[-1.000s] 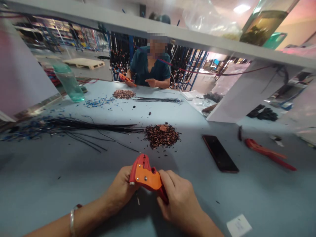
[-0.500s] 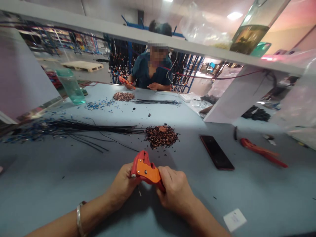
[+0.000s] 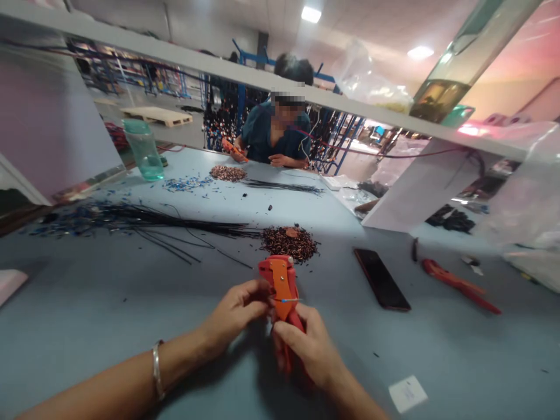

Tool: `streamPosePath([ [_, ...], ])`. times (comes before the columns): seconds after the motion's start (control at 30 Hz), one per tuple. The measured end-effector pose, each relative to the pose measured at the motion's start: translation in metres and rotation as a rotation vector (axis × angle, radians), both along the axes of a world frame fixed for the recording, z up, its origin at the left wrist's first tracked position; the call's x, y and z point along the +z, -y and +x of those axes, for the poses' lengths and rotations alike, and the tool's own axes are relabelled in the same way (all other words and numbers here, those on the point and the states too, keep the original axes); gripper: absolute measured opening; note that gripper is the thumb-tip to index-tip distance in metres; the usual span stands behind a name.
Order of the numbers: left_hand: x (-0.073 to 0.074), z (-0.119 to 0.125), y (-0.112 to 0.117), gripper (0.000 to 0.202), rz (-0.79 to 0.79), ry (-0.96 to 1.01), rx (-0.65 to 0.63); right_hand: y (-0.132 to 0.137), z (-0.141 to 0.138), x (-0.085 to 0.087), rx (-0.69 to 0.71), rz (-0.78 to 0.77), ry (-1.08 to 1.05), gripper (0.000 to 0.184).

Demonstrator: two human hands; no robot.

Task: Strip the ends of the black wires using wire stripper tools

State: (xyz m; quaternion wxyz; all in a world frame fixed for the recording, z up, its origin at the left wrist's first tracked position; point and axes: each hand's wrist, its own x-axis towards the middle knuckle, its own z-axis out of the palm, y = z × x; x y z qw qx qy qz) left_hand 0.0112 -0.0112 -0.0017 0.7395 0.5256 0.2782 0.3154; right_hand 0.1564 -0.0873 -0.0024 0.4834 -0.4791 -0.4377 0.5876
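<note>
Now right hand [image 3: 306, 344] clamped round crimper [image 3: 282, 286] handles near table [image 3: 87, 326] front edge; left hand [image 3: 238, 309] fingertips pinched at crimper side, by blue-tipped wire [image 3: 289, 300].

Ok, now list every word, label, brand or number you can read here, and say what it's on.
No text here can be read.
white paper slip: faint marks, too blurred to read.
orange tool, gripped by the right hand: no lettering visible.
phone: screen dark, no text.
jar: no label visible.
</note>
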Motion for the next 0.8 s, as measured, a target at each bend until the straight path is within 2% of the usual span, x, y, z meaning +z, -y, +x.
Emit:
streamPosePath([
  [0.07,-0.002,0.002,0.004,0.03,-0.075,0.103,-0.152,0.0,-0.003,-0.007,0.017,-0.067,-0.272,0.028],
  [0.13,-0.005,0.005,0.007,0.041,-0.201,0.194,-0.283,-0.001,-0.007,-0.012,0.052,-0.099,-0.437,0.03],
  [0.23,-0.006,0.006,0.009,0.054,-0.301,0.234,-0.37,-0.001,-0.013,-0.016,0.106,-0.115,-0.503,0.036],
  [0.37,-0.004,0.003,0.007,0.055,-0.276,0.297,-0.449,0.004,-0.017,-0.018,0.204,-0.12,-0.655,0.034],
  [0.53,-0.007,0.001,0.006,0.051,-0.324,0.417,-0.482,0.008,-0.018,-0.023,0.32,-0.145,-0.872,0.025],
  [0.7,-0.007,0.002,0.006,0.062,-0.355,0.493,-0.472,0.009,-0.021,-0.026,0.34,-0.148,-0.925,0.024],
  [0.8,-0.005,0.003,0.006,0.057,-0.336,0.474,-0.458,0.009,-0.022,-0.029,0.336,-0.133,-0.963,0.024],
])
